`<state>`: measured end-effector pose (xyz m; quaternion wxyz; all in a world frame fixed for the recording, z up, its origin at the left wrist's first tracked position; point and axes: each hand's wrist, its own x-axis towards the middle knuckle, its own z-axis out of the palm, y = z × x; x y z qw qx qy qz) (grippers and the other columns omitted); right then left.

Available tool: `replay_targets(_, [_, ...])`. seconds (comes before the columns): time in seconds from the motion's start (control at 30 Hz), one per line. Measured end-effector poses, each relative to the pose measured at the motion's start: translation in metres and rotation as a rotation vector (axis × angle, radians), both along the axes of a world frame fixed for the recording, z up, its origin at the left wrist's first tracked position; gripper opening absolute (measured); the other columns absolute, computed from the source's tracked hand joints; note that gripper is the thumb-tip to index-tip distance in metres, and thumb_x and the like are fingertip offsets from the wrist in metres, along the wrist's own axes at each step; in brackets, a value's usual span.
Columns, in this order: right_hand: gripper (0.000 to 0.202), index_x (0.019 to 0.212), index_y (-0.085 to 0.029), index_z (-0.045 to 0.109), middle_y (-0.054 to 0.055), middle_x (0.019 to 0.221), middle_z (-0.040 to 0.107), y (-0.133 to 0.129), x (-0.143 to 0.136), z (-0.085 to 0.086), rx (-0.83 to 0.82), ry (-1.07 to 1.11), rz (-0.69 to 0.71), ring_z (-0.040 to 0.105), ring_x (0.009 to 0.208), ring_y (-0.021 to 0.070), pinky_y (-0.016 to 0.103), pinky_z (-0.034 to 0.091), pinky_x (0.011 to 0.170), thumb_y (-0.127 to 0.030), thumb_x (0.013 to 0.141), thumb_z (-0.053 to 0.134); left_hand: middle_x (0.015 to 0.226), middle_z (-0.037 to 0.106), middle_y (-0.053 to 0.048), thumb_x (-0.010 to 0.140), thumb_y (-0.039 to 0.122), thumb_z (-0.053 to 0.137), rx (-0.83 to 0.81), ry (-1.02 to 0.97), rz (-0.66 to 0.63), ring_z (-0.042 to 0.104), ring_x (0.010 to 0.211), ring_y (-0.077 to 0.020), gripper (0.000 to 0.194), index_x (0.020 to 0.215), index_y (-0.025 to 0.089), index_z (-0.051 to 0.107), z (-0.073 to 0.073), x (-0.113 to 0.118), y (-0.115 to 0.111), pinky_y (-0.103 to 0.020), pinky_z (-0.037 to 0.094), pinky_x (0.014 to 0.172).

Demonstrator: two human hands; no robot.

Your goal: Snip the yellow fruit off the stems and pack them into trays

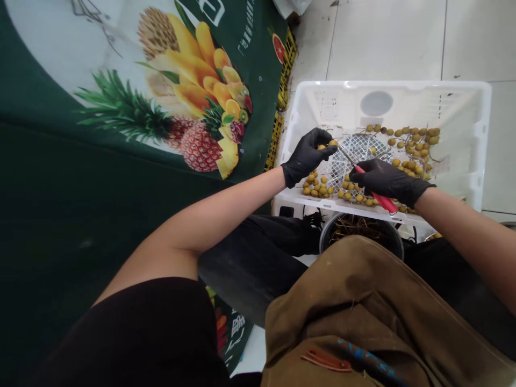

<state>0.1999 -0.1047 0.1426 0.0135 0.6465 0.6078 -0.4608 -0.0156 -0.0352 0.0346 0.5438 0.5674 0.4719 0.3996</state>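
A white plastic crate [435,91] holds several bunches of small yellow-brown round fruits [417,142]. Over its left part, my left hand [308,156] in a black glove pinches a few of these fruits between thumb and fingers. My right hand [382,180], also black-gloved, is closed around red-handled scissors [386,203]. The metal blades point up and left, their tip close beside the fruits at my left fingertips. More loose fruits [318,188] lie in the crate below my left hand.
A dark bucket [327,244] with brown twigs stands between my knees, just this side of the crate. On the left hangs a green sheet [121,166] printed with fruit, with yellow crates [275,134] at its edge. Pale floor tiles [387,37] lie beyond the crate.
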Motion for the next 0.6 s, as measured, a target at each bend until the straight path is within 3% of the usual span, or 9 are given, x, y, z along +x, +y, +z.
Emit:
replay_targets(0.33, [0.016,0.083,-0.015,0.073,0.007,0.072,0.067,0.005,-0.009,-0.001,0.156,-0.238,0.19,0.058,0.069,0.0173,0.028,0.043,0.068,-0.021,0.097,0.068,0.087,0.068,0.001,0.091,0.01,0.082,-0.11,0.101,0.055,0.063,0.071,-0.0106,0.027,0.099,0.019,0.058,0.005,-0.007,-0.012,-0.028,0.056,0.074])
replay_targets(0.47, [0.017,0.094,-0.013,0.077,0.011,0.082,0.074,0.011,0.004,0.007,0.188,-0.096,0.003,0.064,0.072,0.0194,0.03,0.05,0.069,-0.023,0.099,0.065,0.082,0.064,0.002,0.094,0.01,0.08,-0.186,0.129,0.063,0.064,0.069,-0.0114,0.026,0.094,0.019,0.056,0.003,0.004,-0.006,-0.03,0.058,0.075])
replay_targets(0.6, [0.019,0.101,-0.014,0.076,0.013,0.085,0.074,0.021,0.026,0.02,0.224,0.046,-0.286,0.068,0.073,0.0231,0.036,0.058,0.07,-0.03,0.098,0.069,0.099,0.073,-0.006,0.101,0.02,0.074,-0.093,0.198,-0.119,0.072,0.084,-0.0159,0.013,0.103,0.017,0.062,0.001,0.028,0.007,-0.035,0.063,0.086])
